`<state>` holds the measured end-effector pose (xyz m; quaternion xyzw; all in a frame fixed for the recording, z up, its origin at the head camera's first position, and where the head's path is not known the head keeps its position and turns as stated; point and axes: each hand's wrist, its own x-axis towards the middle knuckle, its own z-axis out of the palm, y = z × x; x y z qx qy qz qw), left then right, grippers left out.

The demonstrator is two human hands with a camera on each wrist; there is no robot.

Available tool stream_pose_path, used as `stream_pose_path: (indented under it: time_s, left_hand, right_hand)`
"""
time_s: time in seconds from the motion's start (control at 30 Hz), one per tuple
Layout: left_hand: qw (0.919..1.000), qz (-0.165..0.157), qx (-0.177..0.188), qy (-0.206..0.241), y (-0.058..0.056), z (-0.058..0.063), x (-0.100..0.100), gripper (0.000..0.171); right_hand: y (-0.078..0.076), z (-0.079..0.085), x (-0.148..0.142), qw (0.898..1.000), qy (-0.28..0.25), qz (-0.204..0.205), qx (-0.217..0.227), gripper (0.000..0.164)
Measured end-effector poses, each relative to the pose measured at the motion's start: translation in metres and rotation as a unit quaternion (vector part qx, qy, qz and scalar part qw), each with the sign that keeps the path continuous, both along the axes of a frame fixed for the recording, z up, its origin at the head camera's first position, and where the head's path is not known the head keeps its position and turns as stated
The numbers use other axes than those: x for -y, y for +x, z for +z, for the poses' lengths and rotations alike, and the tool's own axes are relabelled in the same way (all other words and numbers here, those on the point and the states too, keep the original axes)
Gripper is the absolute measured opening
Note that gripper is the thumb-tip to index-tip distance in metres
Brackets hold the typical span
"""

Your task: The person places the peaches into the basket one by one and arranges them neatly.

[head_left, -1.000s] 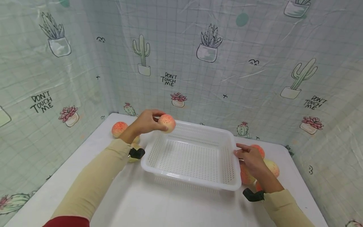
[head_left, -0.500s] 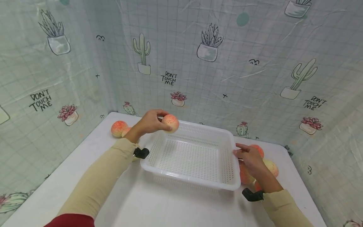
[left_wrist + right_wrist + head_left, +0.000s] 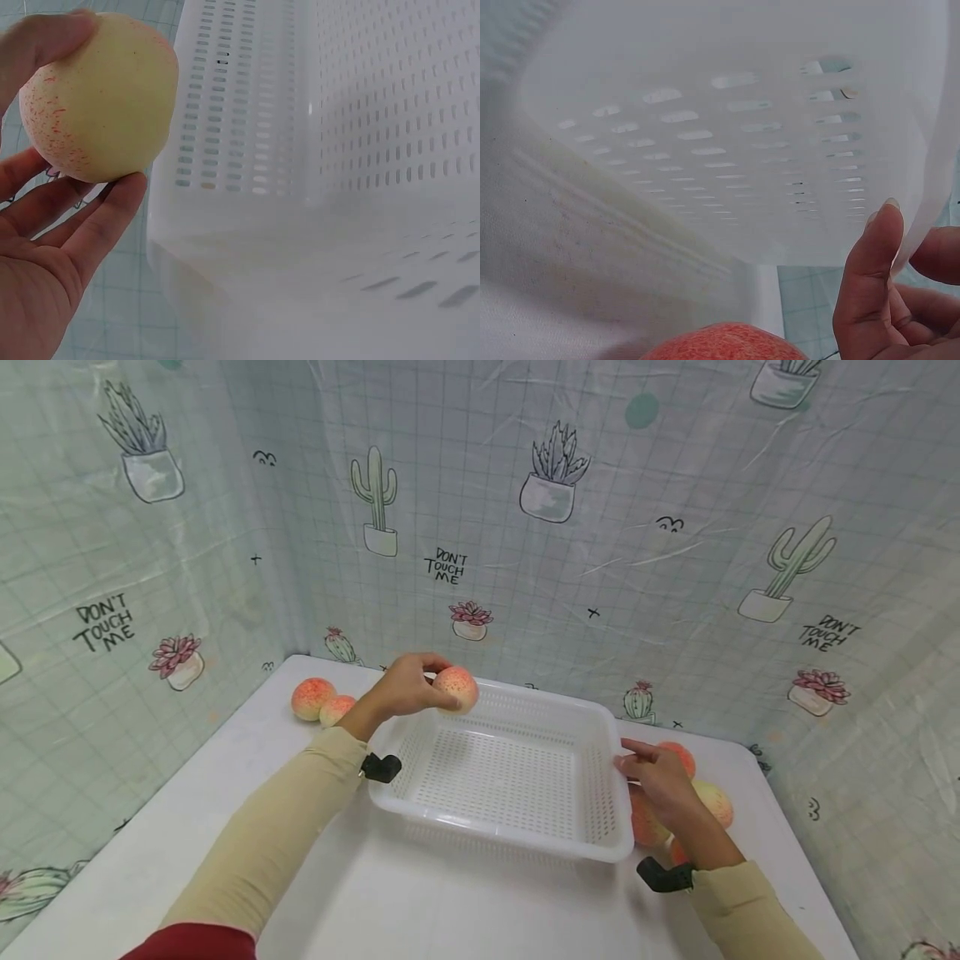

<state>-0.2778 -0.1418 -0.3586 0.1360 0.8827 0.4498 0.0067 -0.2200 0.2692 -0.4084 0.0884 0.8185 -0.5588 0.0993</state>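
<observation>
A white perforated plastic basket (image 3: 498, 836) stands in the middle of the table, with nothing inside. Over its far left corner, my left hand (image 3: 411, 687) grips a red-speckled, pale yellow peach (image 3: 461, 688). The left wrist view shows the thumb on one side of the peach (image 3: 105, 97) and fingertips below, with the basket's corner (image 3: 225, 262) to the right. At the right side, my right hand (image 3: 663, 779) pinches the basket's rim. From the right wrist view, its thumb (image 3: 876, 259) lies against the outer wall, the other fingers beyond the rim.
Two peaches (image 3: 312, 699) lie at the table's back left, beside my left forearm. Several more peaches (image 3: 715, 804) sit right of the basket, partly behind my right hand. A patterned curtain (image 3: 495, 527) encloses the back and sides of the white table (image 3: 450, 914).
My left hand has moved slightly right with the peach, farther over the basket's corner. A second peach at the back left now shows from behind the forearm. The right hand holds its place.
</observation>
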Motion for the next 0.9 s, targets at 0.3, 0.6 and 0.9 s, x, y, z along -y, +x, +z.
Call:
stream_pose_path:
  time_s: [0.3, 0.6, 0.9]
  left_hand:
    - [0.9996, 0.020, -0.001, -0.021, -0.002, -0.002, -0.007, 0.067]
    - [0.9984, 0.039, -0.016, -0.037, -0.003, -0.003, -0.014, 0.063]
    - [0.9959, 0.061, -0.004, -0.066, -0.001, -0.006, -0.020, 0.062]
  right_hand:
    - [0.001, -0.001, 0.001, 1.000, 0.000, 0.000, -0.002, 0.063]
    - [0.000, 0.000, 0.000, 1.000, -0.001, 0.002, -0.001, 0.066]
    - [0.001, 0.000, 0.000, 1.000, -0.004, 0.004, 0.000, 0.065]
